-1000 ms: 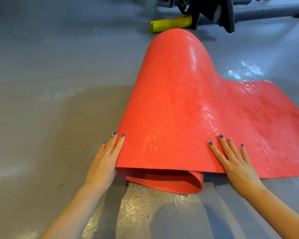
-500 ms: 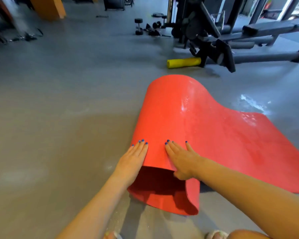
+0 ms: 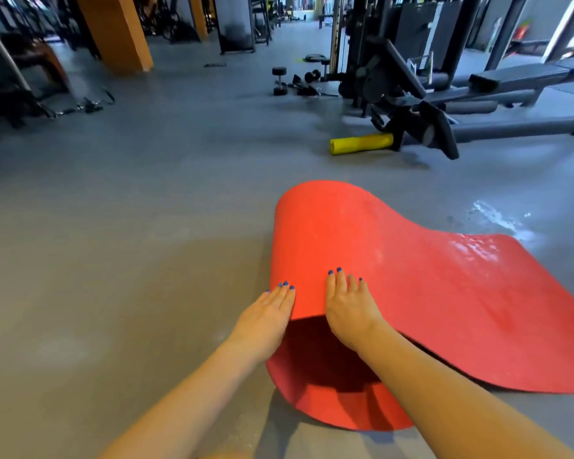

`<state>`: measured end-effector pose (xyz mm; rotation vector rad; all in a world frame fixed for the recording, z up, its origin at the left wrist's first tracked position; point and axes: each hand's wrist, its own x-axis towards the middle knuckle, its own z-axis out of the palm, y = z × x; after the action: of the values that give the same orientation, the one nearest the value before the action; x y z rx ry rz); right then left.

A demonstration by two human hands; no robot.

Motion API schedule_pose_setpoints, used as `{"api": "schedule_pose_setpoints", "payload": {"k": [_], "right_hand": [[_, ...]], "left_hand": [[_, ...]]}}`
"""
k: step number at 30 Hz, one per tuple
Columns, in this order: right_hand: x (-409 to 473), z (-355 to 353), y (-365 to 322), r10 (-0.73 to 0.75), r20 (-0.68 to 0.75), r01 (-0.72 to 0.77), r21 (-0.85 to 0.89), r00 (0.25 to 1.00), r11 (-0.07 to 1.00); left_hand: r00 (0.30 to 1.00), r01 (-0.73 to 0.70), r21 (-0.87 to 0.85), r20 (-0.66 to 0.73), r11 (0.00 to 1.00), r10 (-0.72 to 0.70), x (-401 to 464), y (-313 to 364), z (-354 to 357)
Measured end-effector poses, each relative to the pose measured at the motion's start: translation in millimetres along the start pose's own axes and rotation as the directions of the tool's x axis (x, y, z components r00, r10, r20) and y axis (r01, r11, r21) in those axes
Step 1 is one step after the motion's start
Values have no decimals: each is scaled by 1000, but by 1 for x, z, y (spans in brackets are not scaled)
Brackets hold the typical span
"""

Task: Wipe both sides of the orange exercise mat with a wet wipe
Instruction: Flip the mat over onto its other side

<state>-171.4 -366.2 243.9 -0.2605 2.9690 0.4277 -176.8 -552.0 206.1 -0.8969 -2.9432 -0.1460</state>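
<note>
Rubbery orange mat [image 3: 428,293] (glossy wet patches) on smooth matt grey floor [image 3: 130,243].

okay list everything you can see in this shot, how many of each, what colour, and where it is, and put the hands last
exercise mat: one, orange, on the floor centre-right, near end curled into a loose roll
foam roller: one, yellow, on the floor beyond the mat
weight bench: one, dark grey, upper right
dumbbells: a few, black, on the floor upper centre; exact count unclear
pillar: one, orange, upper left
wet patch: one, pale, on the floor by the mat's far right corner
left hand: flat against the roll's left edge
right hand: flat on top of the roll
</note>
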Motion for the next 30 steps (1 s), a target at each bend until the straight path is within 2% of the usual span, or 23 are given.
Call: {"api": "schedule_pose_setpoints", "payload": {"k": [2,3,5,10,15,19,21,22,25,27,30], "right_hand": [[-6,5,12,-3,-75,8,57,997,998],[-9,8,19,3,-100,3,59,995,998],[-17,8,37,25,-161,-16,59,987,998],[-35,-4,80,108,-141,-81,183,984,980],[-45,-5,108,149,-141,-117,215,979,970],[-50,3,115,102,-133,-81,156,986,984],[-50,6,114,117,-128,-97,150,985,984],[-48,7,113,132,-131,-111,155,983,982],[-38,5,98,140,-184,-108,170,973,979],[-32,-7,77,103,-222,-63,182,969,981],[-28,-25,32,-24,-232,64,167,972,984]], "left_hand": [[999,-23,68,50,997,20,6,8,-12],[994,-12,94,109,995,2,11,15,-18],[991,22,117,129,993,-37,24,33,-27],[979,193,-16,70,981,-191,41,83,-30],[926,378,-212,70,901,-372,8,104,25],[928,372,-236,95,898,-359,-9,98,37],[937,350,-188,58,918,-346,-3,79,22],[950,309,-144,-9,940,-313,1,65,10],[981,180,136,-98,974,-167,12,21,-30],[989,127,302,-112,945,-97,9,2,-56],[995,52,395,-96,917,-16,-7,-7,-76]]}}
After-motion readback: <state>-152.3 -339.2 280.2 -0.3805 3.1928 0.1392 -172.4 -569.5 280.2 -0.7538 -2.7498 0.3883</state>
